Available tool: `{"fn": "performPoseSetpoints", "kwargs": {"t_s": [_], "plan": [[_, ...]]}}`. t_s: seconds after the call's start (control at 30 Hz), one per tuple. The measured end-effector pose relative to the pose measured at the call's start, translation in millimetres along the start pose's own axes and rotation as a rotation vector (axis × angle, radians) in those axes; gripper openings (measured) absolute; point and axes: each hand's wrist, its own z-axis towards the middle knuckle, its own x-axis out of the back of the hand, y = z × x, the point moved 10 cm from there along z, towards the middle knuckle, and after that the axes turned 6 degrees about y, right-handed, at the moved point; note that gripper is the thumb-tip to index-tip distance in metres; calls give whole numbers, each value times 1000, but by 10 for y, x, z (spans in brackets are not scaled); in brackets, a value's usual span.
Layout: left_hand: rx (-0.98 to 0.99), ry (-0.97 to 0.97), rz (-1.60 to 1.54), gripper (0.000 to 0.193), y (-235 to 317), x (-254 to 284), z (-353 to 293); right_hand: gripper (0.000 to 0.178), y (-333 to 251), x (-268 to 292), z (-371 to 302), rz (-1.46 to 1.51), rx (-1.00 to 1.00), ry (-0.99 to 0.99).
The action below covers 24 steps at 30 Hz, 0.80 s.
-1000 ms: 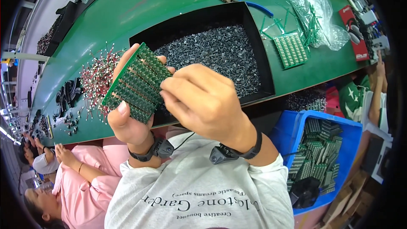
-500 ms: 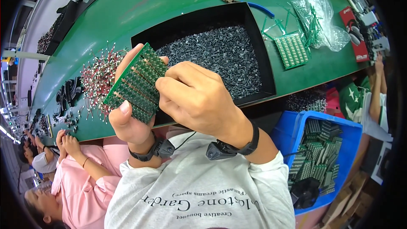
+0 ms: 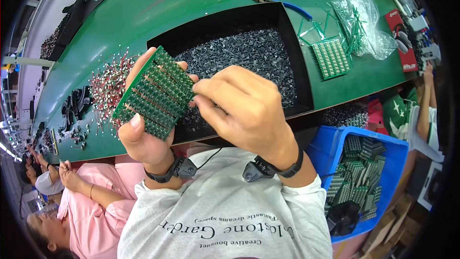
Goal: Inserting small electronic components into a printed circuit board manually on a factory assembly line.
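My left hand [image 3: 135,140] is closed around a green circuit board panel [image 3: 155,91], thumb on the near edge and fingers behind it. Rows of small components cover the panel, which is held tilted above the front left of a black tray [image 3: 300,69]. Many tiny dark grey parts [image 3: 244,60] fill that tray. Close to the panel's right edge, my right hand [image 3: 247,108] has thumb and forefinger pinched together. Whatever lies between those fingertips is too small to make out. Both wrists wear black straps.
Left of the tray lie red-wired components [image 3: 109,84] and black parts [image 3: 75,105]. To its right are another board panel [image 3: 330,58], blue-handled pliers [image 3: 297,9], green strips and a plastic bag [image 3: 378,38]. A blue bin [image 3: 401,160] holds several boards. A person in pink [image 3: 103,201] sits at left.
My right hand has shifted to the right, off the panel's face to just beyond its edge. The panel has moved slightly left in my left hand.
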Motion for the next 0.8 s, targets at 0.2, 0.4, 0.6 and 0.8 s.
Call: {"fn": "performPoseSetpoints", "kwargs": {"t_s": [0.2, 0.4, 0.6, 0.8], "plan": [[7, 3, -114, 97, -35, 27, 5, 25, -97, -190, -110, 28, 12, -65], [0, -10, -127, 97, -30, 31, 1, 24, -136, -244, -89, 33, 13, -76], [-20, 14, -88, 100, 13, 30, 0, 21, -142, -76, -7, 164, 54, 53], [12, -23, -84, 101, 2, 29, -1, 17, 83, 91, 8, 18, -72, -31]]}}
